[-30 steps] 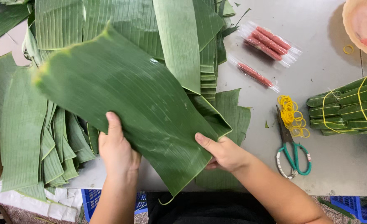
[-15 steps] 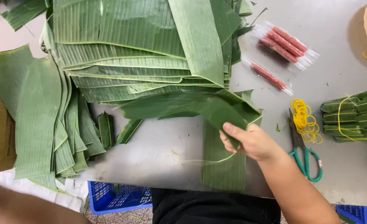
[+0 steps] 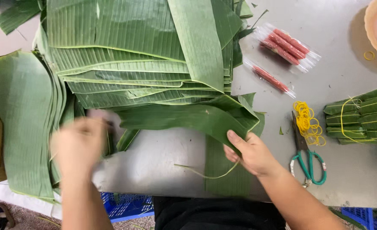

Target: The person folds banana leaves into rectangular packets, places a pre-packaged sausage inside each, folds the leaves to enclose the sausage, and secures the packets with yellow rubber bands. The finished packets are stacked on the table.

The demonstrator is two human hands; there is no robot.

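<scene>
grey worktable [image 3: 350,179] is lying under everything. right hand [image 3: 251,154] is pinching a folded banana leaf [image 3: 188,118] at its right edge; left hand [image 3: 76,145] is blurring, grip unclear. red sausage packets [image 3: 287,46] are lying upper right, scissors [image 3: 307,158] beside bare tabletop.

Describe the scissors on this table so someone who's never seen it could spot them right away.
Start at the grey table and look to its right side, between the right hand and the tied bundles of folded leaves. Just below the loose heap of yellow rubber bands lie the scissors, blades pointing up toward the bands. Their teal-green loop handles set them apart; nothing else nearby has that colour.
</scene>
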